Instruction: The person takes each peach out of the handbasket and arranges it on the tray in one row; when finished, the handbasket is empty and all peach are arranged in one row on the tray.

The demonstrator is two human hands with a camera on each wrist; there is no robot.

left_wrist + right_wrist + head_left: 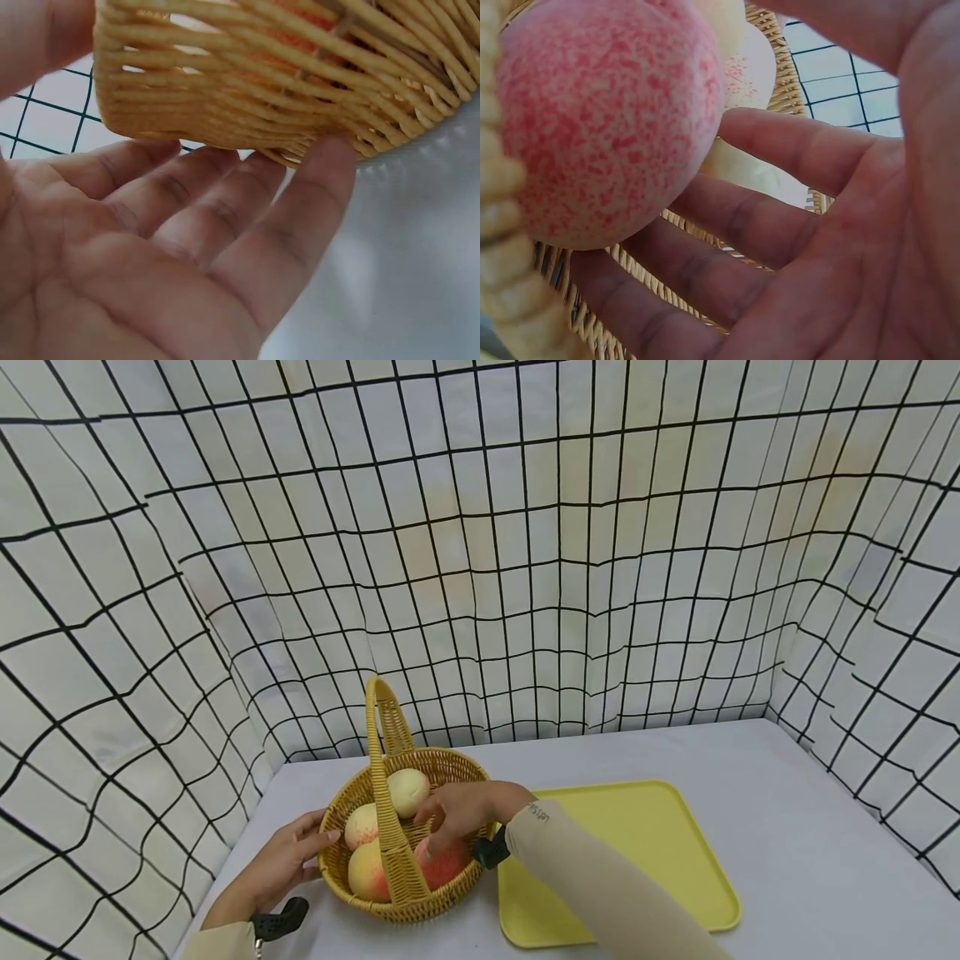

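A wicker basket [480, 768] with a tall arched handle stands at the table's left, holding several peaches. My left hand [281, 860] grips its left side, thumb over the rim; in the left wrist view its fingers [277, 232] press the woven outside low down. My right hand [468, 810] reaches into the basket and holds a red-speckled peach [607, 120], its fingertips against and partly behind the fruit. Beside it lie a pale cream peach [408, 792], a blush-tinted one [361, 823] and a yellow-red one [366, 868], partly hidden by the handle.
A yellow tray [637, 835] lies right of the basket, partly beneath the right forearm. The white-covered table [810, 827] extends beyond it. White walls with black netting [517, 568] enclose the back and both sides.
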